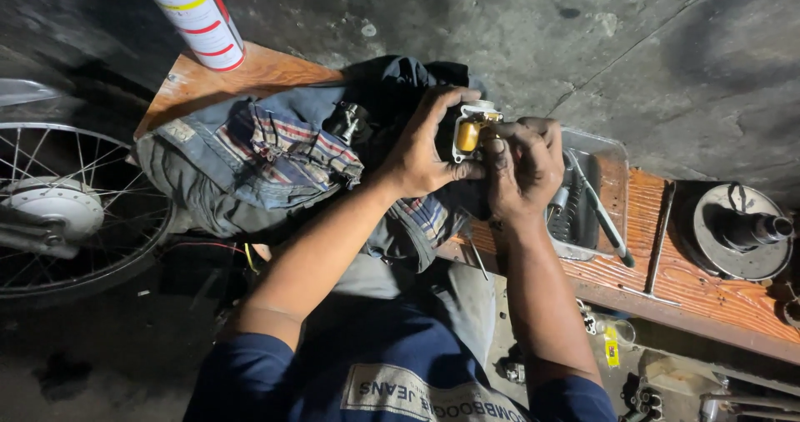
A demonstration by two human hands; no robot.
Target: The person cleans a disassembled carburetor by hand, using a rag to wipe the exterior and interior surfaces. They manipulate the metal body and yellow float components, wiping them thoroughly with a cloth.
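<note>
Near the frame's centre, both hands gripped the carburetor [472, 130]: left hand [421, 151] behind it, right hand [523, 168] just right, equally near.

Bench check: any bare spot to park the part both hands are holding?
Bare wood on the bench between the metal tray and round clutch-like part, crossed by a thin rod. Another corner beside the spray can. The denim rags crowd the middle.

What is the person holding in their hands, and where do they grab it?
Both hands, left hand and right hand, hold a small metal engine part with a yellow piece, by its sides.
</note>
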